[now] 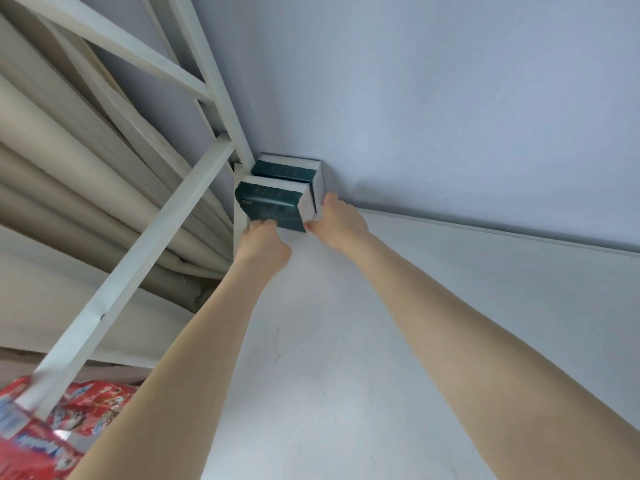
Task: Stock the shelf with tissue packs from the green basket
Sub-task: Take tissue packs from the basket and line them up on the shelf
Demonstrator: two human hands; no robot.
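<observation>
**Head view: both hands on the front tissue pack in the shelf's far corner**

Nearest, at the lower left, lie red packets (pixel 69 420) with printed wrappers, on a level below. A slanting white frame bar (pixel 138 258) crosses in front of them. Two bare forearms reach forward from the bottom edge over the white shelf board (pixel 329 375), which carries a few small dark specks.

Farther in, the left hand (pixel 265 242) has its fingers curled onto the near left edge of the front tissue pack (pixel 273 206) and grasps it there. The right hand (pixel 337 220) holds the same pack at its near right corner, thumb on the near edge and fingers laid up along the right side. This pack is dark green with white sides and rests on the board just beside the white upright post (pixel 221 91).

Directly behind it, touching, sits the rear tissue pack (pixel 284 171), of the same green and white, pushed into the corner against the pale blue-grey wall (pixel 450 98). Its right end shows past the front pack.

Beyond the frame on the left hangs a beige curtain (pixel 69 161) in long folds.
</observation>
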